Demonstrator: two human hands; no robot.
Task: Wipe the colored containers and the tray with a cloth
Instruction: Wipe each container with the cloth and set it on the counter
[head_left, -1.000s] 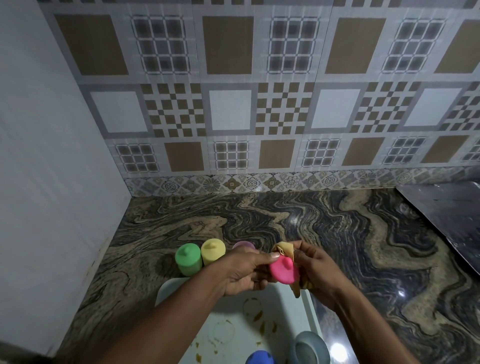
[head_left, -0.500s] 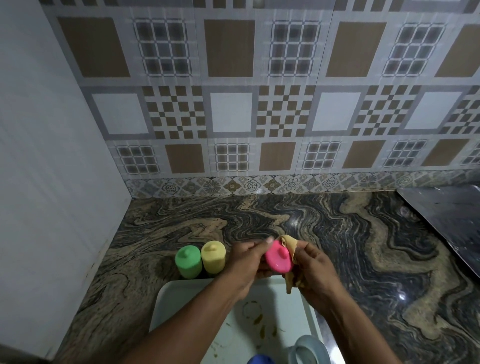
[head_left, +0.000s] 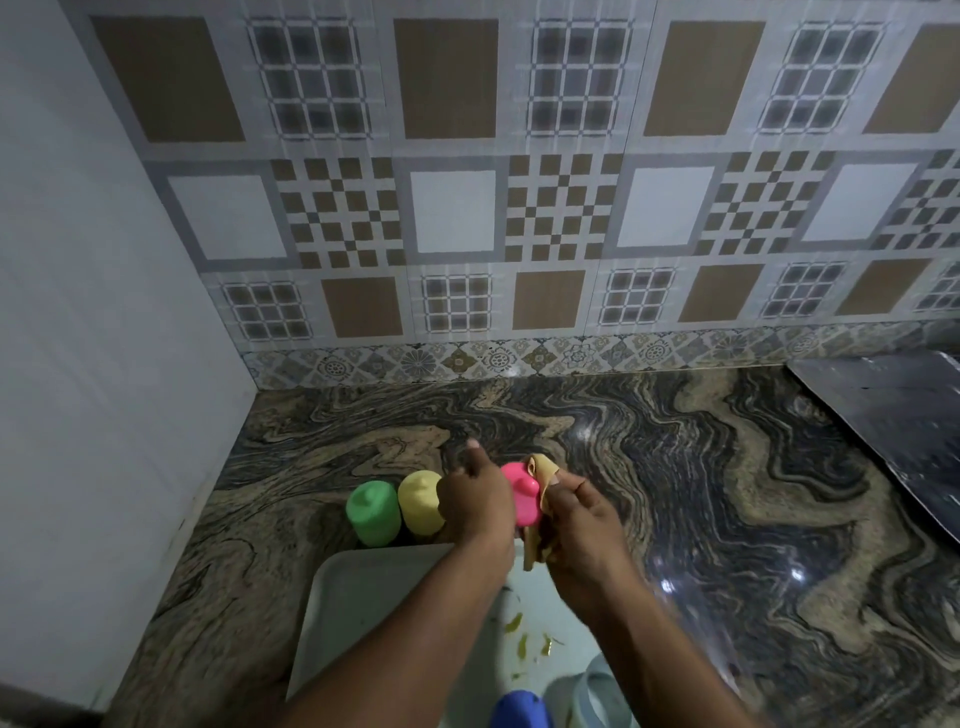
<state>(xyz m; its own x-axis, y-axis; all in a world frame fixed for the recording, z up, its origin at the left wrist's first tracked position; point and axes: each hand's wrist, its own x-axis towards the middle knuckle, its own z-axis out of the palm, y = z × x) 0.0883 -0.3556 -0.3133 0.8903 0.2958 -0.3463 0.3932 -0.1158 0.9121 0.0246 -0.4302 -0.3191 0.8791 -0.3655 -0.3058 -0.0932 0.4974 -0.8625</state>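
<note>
1. Head view: the left hand (head_left: 475, 501) grips the pink container (head_left: 522, 493) above the tray's (head_left: 353, 587) far edge, while the right hand (head_left: 576, 525) presses the cloth (head_left: 543, 467) against it, so the wiping step is in hand.
2. The next move is probably to set it by the green container (head_left: 371, 512) on the table (head_left: 727, 493).

counter (head_left: 675, 493) open right — wall (head_left: 104, 364), green container (head_left: 373, 512) left

White tray (head_left: 363, 597) lying flat, showing yellow-green smears, pink container (head_left: 524, 496) tilting above its far edge in the left hand (head_left: 475, 499), right hand (head_left: 582, 525) pressing a tan cloth (head_left: 540, 470) against it, green container (head_left: 373, 512) and yellow container (head_left: 420, 501) standing upright just beyond the tray, blue container (head_left: 519, 712) sitting at its near end.
</note>
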